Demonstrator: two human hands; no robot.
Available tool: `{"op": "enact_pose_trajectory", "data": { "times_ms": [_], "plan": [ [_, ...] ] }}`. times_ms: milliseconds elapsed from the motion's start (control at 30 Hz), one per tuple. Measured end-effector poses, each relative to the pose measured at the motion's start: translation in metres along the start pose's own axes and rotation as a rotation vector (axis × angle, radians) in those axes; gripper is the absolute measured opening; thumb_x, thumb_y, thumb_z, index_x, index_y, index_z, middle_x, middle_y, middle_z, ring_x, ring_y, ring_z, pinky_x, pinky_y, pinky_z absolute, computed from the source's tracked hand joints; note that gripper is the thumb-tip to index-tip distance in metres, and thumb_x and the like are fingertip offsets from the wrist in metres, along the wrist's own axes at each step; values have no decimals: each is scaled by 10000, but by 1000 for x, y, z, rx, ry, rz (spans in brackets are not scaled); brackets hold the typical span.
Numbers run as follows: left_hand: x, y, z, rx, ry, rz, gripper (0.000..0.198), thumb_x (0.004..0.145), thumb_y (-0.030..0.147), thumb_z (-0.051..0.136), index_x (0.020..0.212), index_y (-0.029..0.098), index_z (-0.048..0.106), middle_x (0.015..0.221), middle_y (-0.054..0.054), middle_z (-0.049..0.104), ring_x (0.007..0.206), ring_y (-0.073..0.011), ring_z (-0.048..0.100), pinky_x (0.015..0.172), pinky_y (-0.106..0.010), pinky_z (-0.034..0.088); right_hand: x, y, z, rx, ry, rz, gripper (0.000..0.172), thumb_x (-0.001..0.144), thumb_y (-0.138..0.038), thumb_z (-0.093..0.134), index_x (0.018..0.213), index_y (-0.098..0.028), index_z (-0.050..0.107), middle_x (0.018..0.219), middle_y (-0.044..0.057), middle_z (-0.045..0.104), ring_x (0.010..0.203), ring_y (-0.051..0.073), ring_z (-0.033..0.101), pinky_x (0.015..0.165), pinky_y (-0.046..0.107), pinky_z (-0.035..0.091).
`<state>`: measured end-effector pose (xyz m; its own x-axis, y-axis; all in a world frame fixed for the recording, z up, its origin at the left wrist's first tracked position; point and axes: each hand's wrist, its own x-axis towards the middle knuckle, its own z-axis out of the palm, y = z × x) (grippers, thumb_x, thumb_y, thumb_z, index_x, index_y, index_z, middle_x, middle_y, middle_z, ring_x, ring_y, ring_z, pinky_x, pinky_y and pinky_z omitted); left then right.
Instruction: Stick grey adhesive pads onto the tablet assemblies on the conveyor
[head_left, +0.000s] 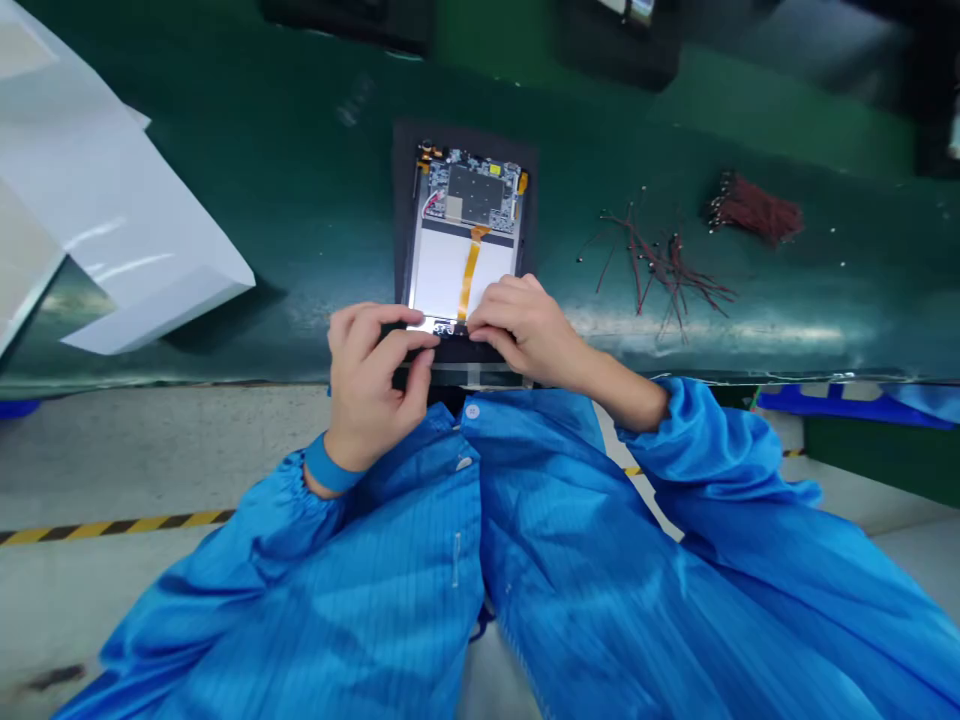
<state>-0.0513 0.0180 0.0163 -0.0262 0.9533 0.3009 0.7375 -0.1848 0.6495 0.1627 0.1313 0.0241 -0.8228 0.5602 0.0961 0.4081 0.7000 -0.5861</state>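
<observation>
An opened tablet lies on a dark mat in front of me. Its main circuit board is at the far end, and an orange ribbon cable runs down to a small board at the near end. My left hand is at the near left corner, fingers apart, with the fingertips on the tablet's edge by the small board. From the right, my right hand pinches with thumb and forefinger at the small board's right end. Whatever is between those fingertips is hidden.
On the green table, loose dark red wires lie to the right, with a bundle of similar wires beyond them. White sheets lie at the left. Dark objects stand along the far side.
</observation>
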Motion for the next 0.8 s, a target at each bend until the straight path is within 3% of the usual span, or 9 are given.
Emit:
{"op": "enact_pose_trajectory", "data": {
  "times_ms": [200,500,800],
  "plan": [
    [-5,1,3,-5,-12,-38,160,923,208,625,1033,286,712,1254,-69,713,1253,-303,578,1131,-567,463,-8,-4,-12,39,-49,-1,176,1049,-231,548,913,-208,658,912,48,728,908,230,583,819,377,321],
    [-10,3,17,14,-55,7,174,894,194,642,1007,293,731,1250,-76,709,1269,-318,573,1075,-568,492,-15,-13,-7,-121,-111,35,224,1059,-226,460,926,-211,640,914,79,682,905,254,529,782,387,308],
    [-11,-2,22,111,-58,88,320,865,177,672,1094,371,783,1337,-54,682,1290,-332,548,1069,-589,491,-11,-20,-5,-63,-129,112,206,1033,-179,434,916,-194,603,946,111,661,902,252,531,841,389,408]
  ]
}}
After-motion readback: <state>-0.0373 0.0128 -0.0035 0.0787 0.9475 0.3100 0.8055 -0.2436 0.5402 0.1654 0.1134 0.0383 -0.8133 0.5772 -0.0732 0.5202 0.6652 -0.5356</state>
